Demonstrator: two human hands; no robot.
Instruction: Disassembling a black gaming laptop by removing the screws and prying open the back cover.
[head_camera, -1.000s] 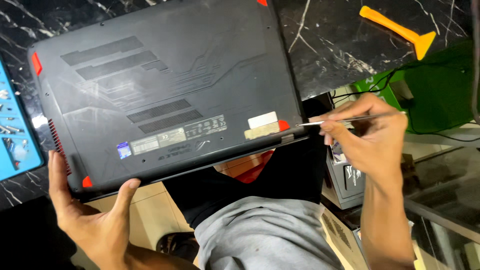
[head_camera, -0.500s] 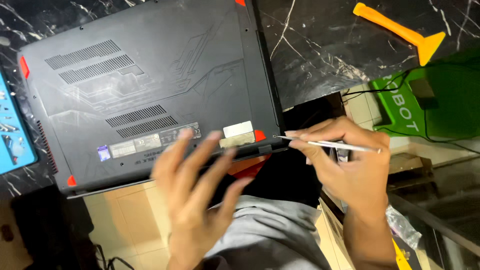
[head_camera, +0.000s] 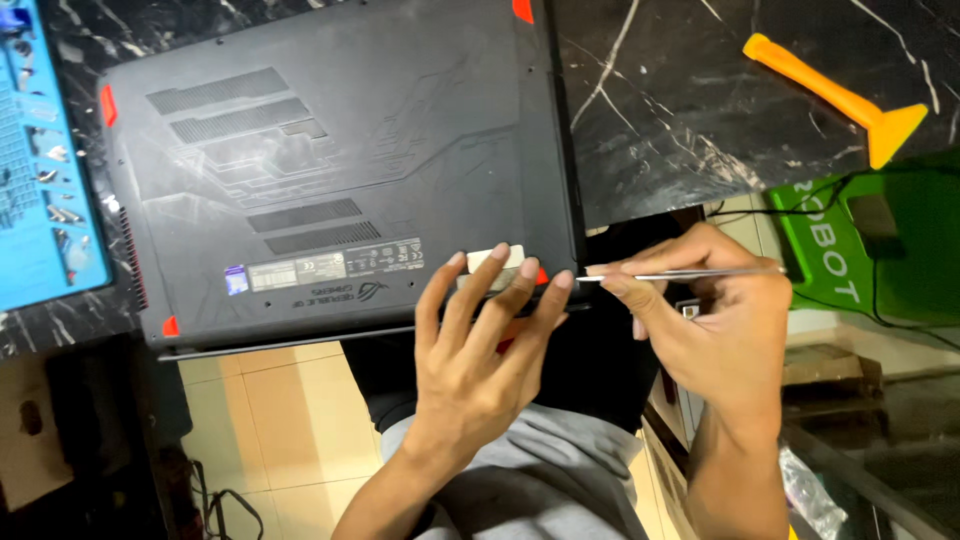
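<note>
2 hands, left hand (head_camera: 480, 360) on upturned black laptop (head_camera: 340, 170), right hand (head_camera: 715, 320) gripping thin metal tool (head_camera: 680, 273)

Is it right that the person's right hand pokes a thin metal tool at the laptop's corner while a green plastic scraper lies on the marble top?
Not quite: the head view shows the scraper is orange, not green. The rest stands: right hand, metal tool, laptop.

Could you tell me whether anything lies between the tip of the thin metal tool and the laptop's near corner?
Nothing visible does: the tool in the right hand reaches the laptop corner, with the left hand fingertips beside it.
</note>
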